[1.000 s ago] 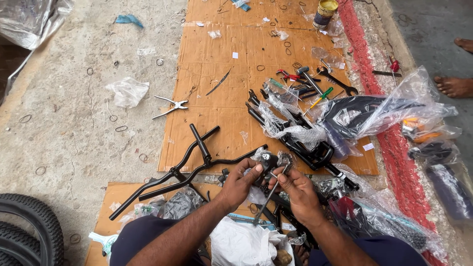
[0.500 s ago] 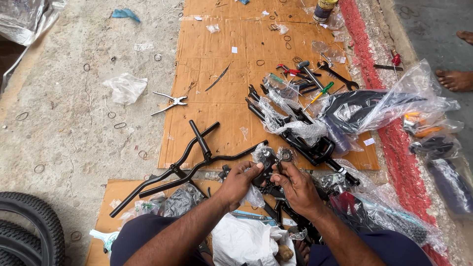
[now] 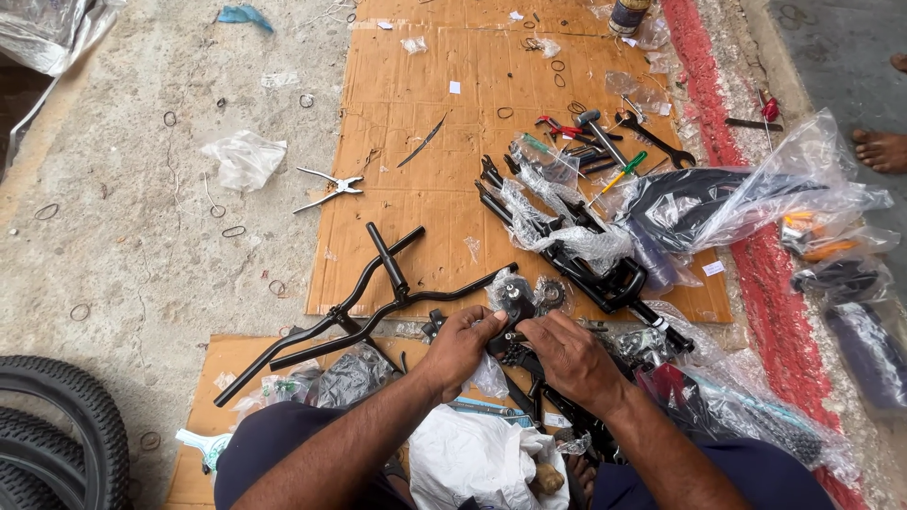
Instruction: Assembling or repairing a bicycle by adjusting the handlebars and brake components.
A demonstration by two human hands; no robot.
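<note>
Both hands closed together over a small black bicycle part (image 3: 518, 342) at the lower centre of the head view: left hand (image 3: 463, 346) curled round its near side, right hand (image 3: 565, 351) pressing down from the other side with fingers bent over it; exact shape of the part hidden under the fingers. Just below the wrists, a white plastic bag (image 3: 477, 463) across the lap, between dark-clad knees. Just beyond the fingertips, two small toothed sprockets (image 3: 534, 294) half wrapped in clear film. To the left, touching the near cardboard sheet, a black handlebar (image 3: 364, 307) lying flat with its ends spread toward the black tyre (image 3: 57, 425) at the lower left corner. To the right, a black frame piece (image 3: 595, 269) in torn clear wrap, running diagonally up the larger cardboard sheet (image 3: 444, 123). Farther out on that sheet, a cluster of hand tools (image 3: 605, 142): spanner, screwdrivers with red and green handles. Well apart on bare concrete at left, a pair of pliers (image 3: 326, 189) lying open beside a crumpled clear bag (image 3: 246, 159). At right, more black parts in clear plastic bags (image 3: 756, 203) over a red painted strip. At the far right edge, another person's bare foot (image 3: 881, 149).
</note>
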